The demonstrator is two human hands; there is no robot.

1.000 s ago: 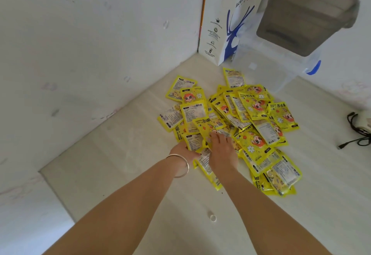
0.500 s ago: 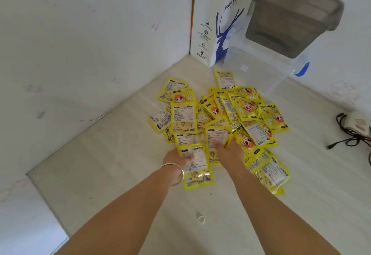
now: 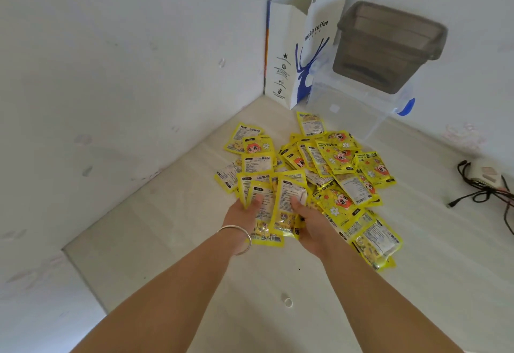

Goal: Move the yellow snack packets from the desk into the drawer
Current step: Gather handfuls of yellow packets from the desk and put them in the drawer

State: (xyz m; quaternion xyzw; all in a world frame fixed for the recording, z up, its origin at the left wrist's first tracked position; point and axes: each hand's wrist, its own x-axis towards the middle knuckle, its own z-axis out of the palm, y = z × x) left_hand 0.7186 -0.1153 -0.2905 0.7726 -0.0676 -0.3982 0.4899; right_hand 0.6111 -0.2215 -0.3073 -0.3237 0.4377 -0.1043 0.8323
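I am looking down at a pale wood-grain desk top [image 3: 155, 241] set into a corner of white walls. Nearest me a small white ring [image 3: 288, 302] lies on the bare surface between my forearms. Further out, my left hand [image 3: 242, 213], with a thin silver bangle [image 3: 241, 238] on its wrist, holds a yellow foil snack packet [image 3: 260, 213] from beneath, thumb on its printed back. My right hand [image 3: 308, 220] grips a second yellow packet [image 3: 286, 208] just beside it, fingers curled over its face. Both packets are lifted at the near edge of the heap of yellow snack packets [image 3: 339, 163], which sprawls overlapping across the desk. To the right, well apart, lies a tangle of black cables [image 3: 484, 191]. At the back corner stand a white paper coffee bag with a blue deer print [image 3: 300, 55] and a clear plastic box [image 3: 353, 105] with a smoky grey tub [image 3: 386, 46] on it.
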